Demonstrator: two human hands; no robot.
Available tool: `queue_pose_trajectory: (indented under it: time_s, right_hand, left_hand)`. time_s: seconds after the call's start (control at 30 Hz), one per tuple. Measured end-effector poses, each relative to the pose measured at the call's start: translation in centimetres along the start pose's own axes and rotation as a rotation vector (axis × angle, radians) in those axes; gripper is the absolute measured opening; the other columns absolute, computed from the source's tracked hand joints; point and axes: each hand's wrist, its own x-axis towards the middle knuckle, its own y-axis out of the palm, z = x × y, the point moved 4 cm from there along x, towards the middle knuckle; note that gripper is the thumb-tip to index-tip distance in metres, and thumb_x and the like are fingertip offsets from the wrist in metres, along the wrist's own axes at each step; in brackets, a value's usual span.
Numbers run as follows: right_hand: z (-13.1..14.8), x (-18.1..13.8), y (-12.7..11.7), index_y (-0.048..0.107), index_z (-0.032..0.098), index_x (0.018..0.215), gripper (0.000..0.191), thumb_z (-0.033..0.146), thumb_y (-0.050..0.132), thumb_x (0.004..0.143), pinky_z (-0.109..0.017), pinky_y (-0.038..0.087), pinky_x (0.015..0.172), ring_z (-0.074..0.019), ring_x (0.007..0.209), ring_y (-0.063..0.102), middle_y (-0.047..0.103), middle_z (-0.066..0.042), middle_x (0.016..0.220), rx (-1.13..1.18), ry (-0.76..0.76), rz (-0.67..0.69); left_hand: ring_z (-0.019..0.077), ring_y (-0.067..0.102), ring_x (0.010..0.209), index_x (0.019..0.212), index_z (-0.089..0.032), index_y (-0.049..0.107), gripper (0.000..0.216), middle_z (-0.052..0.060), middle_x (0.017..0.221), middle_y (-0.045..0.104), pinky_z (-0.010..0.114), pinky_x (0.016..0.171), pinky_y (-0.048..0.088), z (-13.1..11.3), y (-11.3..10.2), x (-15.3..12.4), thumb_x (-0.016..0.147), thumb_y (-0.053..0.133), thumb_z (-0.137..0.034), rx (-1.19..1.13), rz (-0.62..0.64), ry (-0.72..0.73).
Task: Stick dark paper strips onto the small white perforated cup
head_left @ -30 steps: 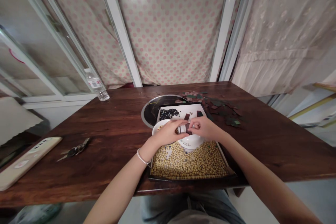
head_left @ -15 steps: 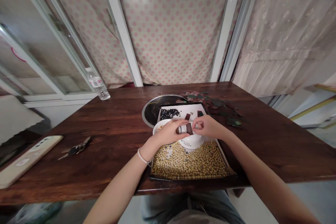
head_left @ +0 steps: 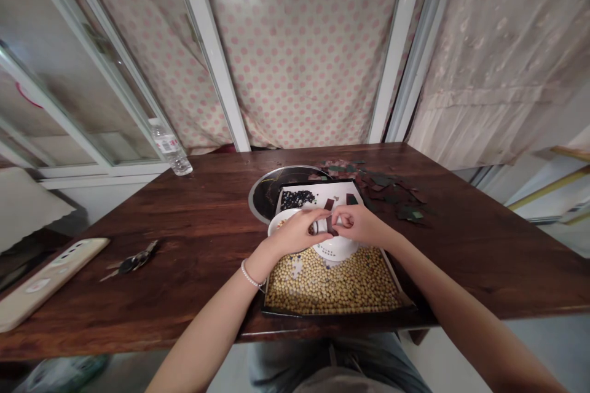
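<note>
Between the thumb and fingertips of my left hand [head_left: 302, 230] is a small dark brown card [head_left: 330, 225], held over the tray. My right hand [head_left: 354, 223] has its thumb and forefinger pinched together against the card's right side; what lies inside that pinch is too small to make out. Under both hands stands a white bowl [head_left: 338, 250]. Another white bowl [head_left: 276, 221] with small bits in it is partly covered by my left hand. Yellowish round beads or beans [head_left: 332, 291] fill the near part of the shallow black-edged tray [head_left: 295, 314].
Black beads [head_left: 297, 198] lie at the tray's far left. Behind it are a dark round disc [head_left: 265, 196] and scattered dark red and green flakes [head_left: 391, 190]. A water bottle [head_left: 170, 147], keys [head_left: 133, 261] and a phone [head_left: 50, 279] rest on the table's left side.
My right hand has shifted slightly left, so its fingertips now overlap the brown card. My left hand stays in place with the card.
</note>
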Motion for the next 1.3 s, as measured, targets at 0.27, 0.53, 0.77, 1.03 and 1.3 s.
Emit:
queue_pose_trajectory:
  time_s: [0.27,0.53,0.77,1.03,1.3]
  right_hand:
    - [-0.3,0.0,-0.1,0.062,0.017,0.069,0.006,0.014,0.057,0.070,-0.022,0.024,0.046,-0.0077,0.046,0.033,0.038,0.008,0.047,0.019,0.046,0.023]
    - [-0.7,0.1,-0.2,0.061,0.016,0.068,0.006,0.014,0.056,0.069,-0.022,0.024,0.046,-0.0077,0.046,0.034,0.039,0.007,0.047,0.035,0.063,0.037]
    - [-0.1,-0.1,-0.3,0.061,0.016,0.067,0.007,0.021,0.059,0.072,-0.023,0.020,0.046,-0.0068,0.045,0.029,0.036,0.008,0.047,0.097,0.083,0.119]
    - [-0.9,0.3,0.2,0.058,0.017,0.066,0.003,0.015,0.057,0.069,-0.023,0.021,0.045,-0.0069,0.043,0.030,0.034,0.009,0.044,0.147,0.086,0.045]
    - [-1.6,0.6,0.3,0.061,0.016,0.068,0.005,0.015,0.057,0.067,-0.023,0.023,0.045,-0.0076,0.044,0.034,0.039,0.007,0.045,0.066,0.068,-0.062]
  left_hand:
    - [0.0252,0.057,0.111,0.118,-0.018,0.054,0.041,0.010,0.120,0.061,0.041,0.096,0.044,-0.1,-0.1,0.0,0.081,0.063,-0.034,0.011,-0.004,-0.007]
    - [0.0246,0.057,0.111,0.119,-0.019,0.053,0.043,0.010,0.120,0.061,0.040,0.096,0.045,0.0,0.0,0.0,0.081,0.064,-0.035,-0.001,-0.013,-0.003]
    - [0.0242,0.058,0.110,0.120,-0.019,0.053,0.044,0.010,0.120,0.061,0.040,0.095,0.045,0.2,0.0,0.0,0.081,0.063,-0.034,-0.009,-0.013,-0.001]
    - [0.0247,0.056,0.112,0.119,-0.017,0.054,0.042,0.010,0.120,0.061,0.040,0.097,0.044,-0.2,0.0,0.1,0.081,0.063,-0.034,0.013,0.005,-0.002]
    - [0.0243,0.057,0.110,0.121,-0.019,0.054,0.041,0.010,0.119,0.061,0.040,0.095,0.044,-0.1,0.0,0.1,0.082,0.061,-0.032,0.024,0.005,-0.007]
